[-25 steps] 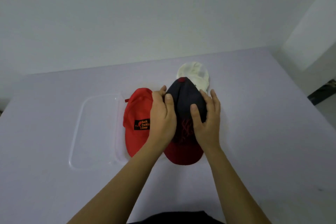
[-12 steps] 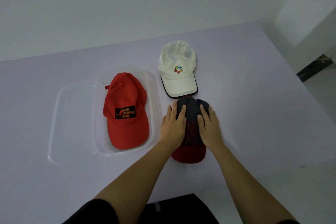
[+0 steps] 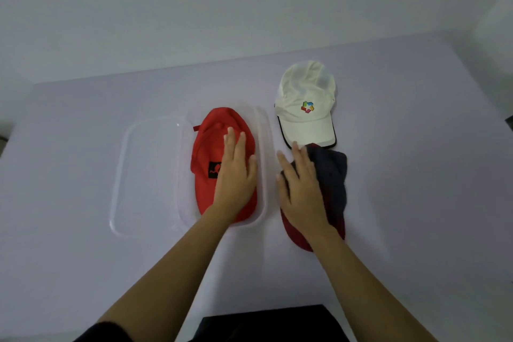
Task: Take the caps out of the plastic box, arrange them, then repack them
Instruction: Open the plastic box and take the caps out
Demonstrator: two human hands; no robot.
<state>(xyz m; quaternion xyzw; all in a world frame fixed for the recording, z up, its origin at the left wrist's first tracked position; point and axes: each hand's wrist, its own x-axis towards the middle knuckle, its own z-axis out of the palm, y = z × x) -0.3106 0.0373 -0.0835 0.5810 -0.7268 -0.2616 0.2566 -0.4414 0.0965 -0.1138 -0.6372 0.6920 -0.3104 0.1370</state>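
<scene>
A red cap (image 3: 211,144) with a black patch lies inside the clear plastic box (image 3: 263,147). My left hand (image 3: 236,172) rests flat on its crown, fingers spread, gripping nothing. To the right of the box, on the table, lies a dark navy cap (image 3: 334,175) with a dark red brim. My right hand (image 3: 301,186) lies flat on its left side, fingers apart. A white cap (image 3: 305,108) with a coloured logo sits on the table just beyond the navy one, its brim touching it.
The clear lid (image 3: 147,175) lies flat on the table to the left of the box, touching it. The pale table (image 3: 416,203) ends at a wall behind. A dark garment (image 3: 272,325) shows at the bottom edge.
My left hand has left the navy cap and moved left onto the red cap in the box. The right hand stays on the navy cap. The camera view has shifted.
</scene>
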